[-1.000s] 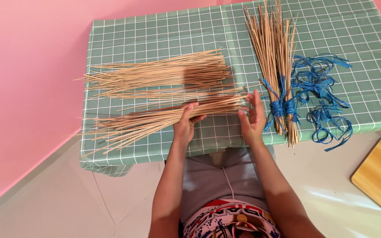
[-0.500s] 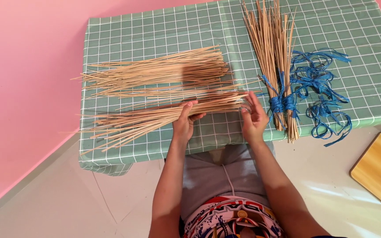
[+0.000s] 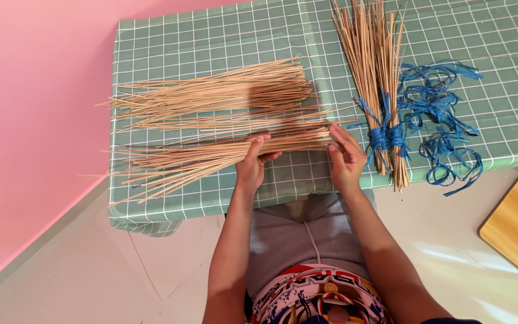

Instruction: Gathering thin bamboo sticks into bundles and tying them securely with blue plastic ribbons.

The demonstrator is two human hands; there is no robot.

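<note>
Tan thin sticks (image 3: 211, 157), loosely bunched, ends fanned

Tan sticks (image 3: 211, 156), green-checked tablecloth (image 3: 223, 36)

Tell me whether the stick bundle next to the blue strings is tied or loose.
Tied. The stick bundle has blue string knotted around its near end, with the sticks pinched together there.
</note>
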